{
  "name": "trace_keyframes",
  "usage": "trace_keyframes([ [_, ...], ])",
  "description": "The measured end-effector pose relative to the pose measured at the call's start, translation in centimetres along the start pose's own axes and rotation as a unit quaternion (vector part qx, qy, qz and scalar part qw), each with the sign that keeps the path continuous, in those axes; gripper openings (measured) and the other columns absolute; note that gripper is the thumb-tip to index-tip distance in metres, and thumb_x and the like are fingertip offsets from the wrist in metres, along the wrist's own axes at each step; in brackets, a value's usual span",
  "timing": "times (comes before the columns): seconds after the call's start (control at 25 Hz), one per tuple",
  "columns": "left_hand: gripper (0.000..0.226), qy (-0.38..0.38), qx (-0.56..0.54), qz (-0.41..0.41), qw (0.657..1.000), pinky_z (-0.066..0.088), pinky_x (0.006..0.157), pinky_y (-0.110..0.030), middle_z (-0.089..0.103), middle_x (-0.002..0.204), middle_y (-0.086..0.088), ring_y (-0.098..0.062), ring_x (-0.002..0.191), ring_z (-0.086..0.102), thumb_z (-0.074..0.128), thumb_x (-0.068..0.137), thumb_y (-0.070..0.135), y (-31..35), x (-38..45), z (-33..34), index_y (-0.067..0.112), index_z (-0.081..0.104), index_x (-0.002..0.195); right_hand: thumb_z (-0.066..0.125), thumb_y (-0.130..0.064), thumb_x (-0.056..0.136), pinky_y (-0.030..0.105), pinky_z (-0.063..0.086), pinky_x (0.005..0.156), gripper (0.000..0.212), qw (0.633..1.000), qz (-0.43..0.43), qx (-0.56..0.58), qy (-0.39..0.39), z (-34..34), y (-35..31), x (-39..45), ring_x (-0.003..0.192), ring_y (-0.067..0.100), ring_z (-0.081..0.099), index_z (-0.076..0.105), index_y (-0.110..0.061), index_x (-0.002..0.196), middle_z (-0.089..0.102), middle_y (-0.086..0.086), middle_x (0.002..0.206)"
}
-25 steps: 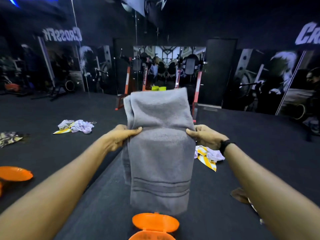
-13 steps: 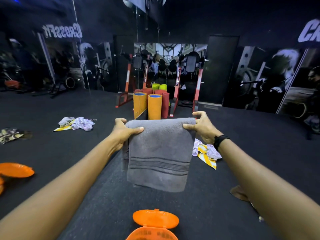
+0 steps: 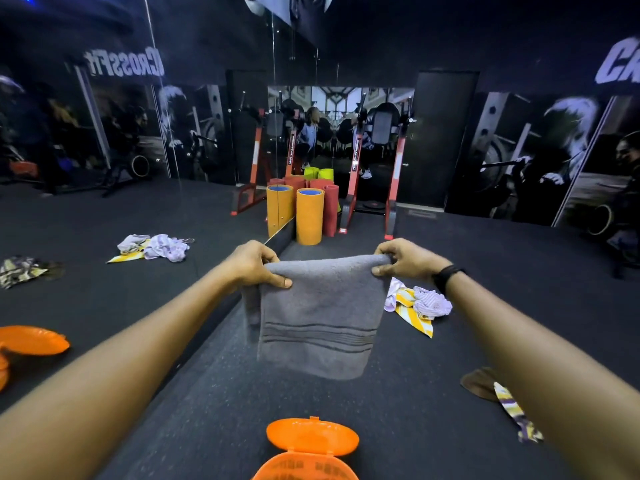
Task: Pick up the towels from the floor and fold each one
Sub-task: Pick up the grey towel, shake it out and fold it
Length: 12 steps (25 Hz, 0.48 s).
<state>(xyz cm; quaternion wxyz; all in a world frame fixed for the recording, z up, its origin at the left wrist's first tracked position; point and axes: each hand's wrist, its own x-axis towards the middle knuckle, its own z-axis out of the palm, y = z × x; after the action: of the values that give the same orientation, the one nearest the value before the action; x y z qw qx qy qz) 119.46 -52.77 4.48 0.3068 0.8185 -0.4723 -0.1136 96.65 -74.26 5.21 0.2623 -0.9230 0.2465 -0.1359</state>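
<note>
Grey terry is pinched by curled fingers (image 3: 277, 279) of the left hand (image 3: 254, 265) and the right hand (image 3: 405, 259) along the top fold of the grey towel (image 3: 318, 317), held above the dark floor (image 3: 214, 393). Compared with a second ago, the towel hangs folded shorter and lower, uncovering orange rolled mats (image 3: 309, 216). Mirrored wall lettering (image 3: 124, 62) reads "CROSSFIT".

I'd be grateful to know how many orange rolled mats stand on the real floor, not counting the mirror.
1: the orange mat stands upright beside the mirror. Others may be hidden behind.
</note>
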Motion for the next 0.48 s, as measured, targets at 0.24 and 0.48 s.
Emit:
trace_keyframes([
  [0.24,0.059,-0.039,-0.399,-0.015,0.916,0.056,0.085,-0.032,0.071,0.111,-0.008,-0.018,0.1,0.068,0.088,0.063,0.029,-1.7,-1.0,-0.7,0.011,0.063,0.113,0.079,-0.017,0.075,0.026,0.057,0.076,0.048,0.933,0.04,0.356,0.017,0.1,-0.8,-0.8,0.086,0.008,0.069,0.054,-0.008,0.114,0.07,0.004,0.103],
  [0.48,0.064,0.056,-0.487,-0.138,0.861,0.055,0.06,-0.031,0.06,0.124,-0.018,-0.018,0.083,0.065,0.066,0.089,0.02,-2.4,-0.7,2.0,0.004,0.035,0.142,0.081,-0.028,0.076,0.047,0.051,0.085,0.077,0.893,0.159,0.42,0.028,3.2,1.0,-0.9,0.091,0.023,0.064,0.031,-0.018,0.133,0.062,0.014,0.108],
])
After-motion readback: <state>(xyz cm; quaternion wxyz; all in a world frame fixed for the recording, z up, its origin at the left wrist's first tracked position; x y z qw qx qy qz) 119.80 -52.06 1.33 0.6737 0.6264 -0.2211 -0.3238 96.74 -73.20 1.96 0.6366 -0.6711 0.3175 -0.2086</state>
